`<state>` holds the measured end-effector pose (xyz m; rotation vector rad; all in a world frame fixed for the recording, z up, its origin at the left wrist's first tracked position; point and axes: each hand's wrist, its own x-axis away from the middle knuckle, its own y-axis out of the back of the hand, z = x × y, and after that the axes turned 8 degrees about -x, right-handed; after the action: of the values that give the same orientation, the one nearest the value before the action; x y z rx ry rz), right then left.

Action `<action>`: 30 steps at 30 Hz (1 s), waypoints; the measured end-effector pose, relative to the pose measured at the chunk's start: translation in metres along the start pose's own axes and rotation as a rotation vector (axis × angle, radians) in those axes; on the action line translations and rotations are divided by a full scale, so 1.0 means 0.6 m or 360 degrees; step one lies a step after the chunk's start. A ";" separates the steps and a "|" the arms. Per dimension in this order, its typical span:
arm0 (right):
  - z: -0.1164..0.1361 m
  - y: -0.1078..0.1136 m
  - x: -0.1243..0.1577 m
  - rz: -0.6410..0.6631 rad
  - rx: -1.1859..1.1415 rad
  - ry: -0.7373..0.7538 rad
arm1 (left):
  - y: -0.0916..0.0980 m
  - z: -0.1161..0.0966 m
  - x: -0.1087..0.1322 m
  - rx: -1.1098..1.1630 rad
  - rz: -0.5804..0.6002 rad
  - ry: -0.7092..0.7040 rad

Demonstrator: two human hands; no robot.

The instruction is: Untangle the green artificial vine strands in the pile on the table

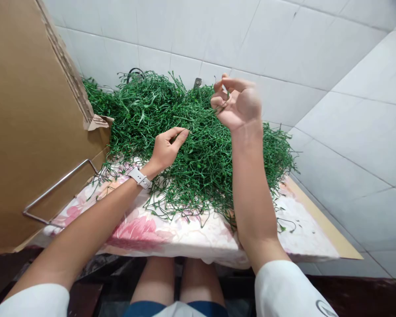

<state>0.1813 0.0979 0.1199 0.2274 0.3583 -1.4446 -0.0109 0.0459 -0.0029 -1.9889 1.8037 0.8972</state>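
From where I stand, a big tangle of thin green stems (204,149) lies heaped on a flowered cloth (137,231), right up against the white tiled wall (198,31); loose strands straggle out over the near part of the cloth, and a few lie apart toward the right.

The person's left hand (166,147) is over the front of the heap, thumb and forefinger pinched together at the tips; whether a stem is caught between them I cannot tell; a pale watch (140,178) is strapped round that wrist. The right hand (239,101) is raised above the back of the heap, palm turned toward the person and slightly blurred; its fingers are curled in, grasping a small green piece (228,94).

On the left stands a tall sheet of cardboard (36,110) with a torn edge, and a bent metal rod (59,187) sits against its lower part; behind the stems a black loop (136,71) and a small metal tab (198,82) show near the wall; a tan board (326,224) pokes out from under the cloth at the right; the person's bare legs (155,281) are just below the near edge.
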 end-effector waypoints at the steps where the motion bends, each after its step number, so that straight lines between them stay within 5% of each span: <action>1: -0.001 0.000 -0.001 -0.0008 -0.0023 -0.0013 | 0.000 0.002 -0.001 -0.0028 -0.0012 -0.0012; 9: -0.018 -0.014 -0.011 0.0042 -0.0041 0.0005 | 0.000 0.007 0.006 -0.0835 -0.0243 -0.0298; 14: -0.024 -0.041 -0.004 0.0017 0.0112 -0.0006 | -0.003 -0.007 0.015 -0.0911 -0.0428 -0.0300; 21: -0.013 -0.092 0.025 -0.0129 -0.0323 0.0061 | 0.011 -0.011 0.007 -0.1052 -0.0475 -0.0505; 26: -0.032 -0.100 0.015 -0.0014 -0.0415 0.0118 | 0.008 -0.003 0.004 -0.1113 -0.0484 -0.0822; 30: -0.018 -0.106 0.029 0.0180 -0.0468 -0.0044 | 0.011 0.003 -0.008 -0.0873 -0.0602 -0.0797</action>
<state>0.1186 0.0786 0.1073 -0.0103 0.5215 -1.2653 -0.0177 0.0496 -0.0001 -2.0358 0.9304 1.6918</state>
